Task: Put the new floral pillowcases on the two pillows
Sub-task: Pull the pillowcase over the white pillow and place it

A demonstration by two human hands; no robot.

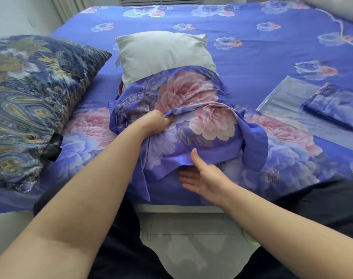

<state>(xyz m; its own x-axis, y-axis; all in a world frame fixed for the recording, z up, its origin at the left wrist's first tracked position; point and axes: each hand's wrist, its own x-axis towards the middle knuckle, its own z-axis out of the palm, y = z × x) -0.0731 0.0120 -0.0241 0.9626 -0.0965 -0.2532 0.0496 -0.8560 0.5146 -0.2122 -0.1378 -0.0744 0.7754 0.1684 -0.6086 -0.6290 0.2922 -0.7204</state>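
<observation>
The white pillow (163,55) lies in the middle of the bed (252,49), its near half inside a blue pillowcase (191,109) printed with big pink flowers, the cloth bunched and wrinkled. The left hand (157,122) clenches a fold of the pillowcase on the pillow's near left side. The right hand (201,176) lies relaxed, fingers straight, palm up under the pillowcase's near hem. Left of the pillow sits a dark paisley pillow (34,101); right of it, a folded pillowcase (336,105) on clear plastic wrap (282,101)
</observation>
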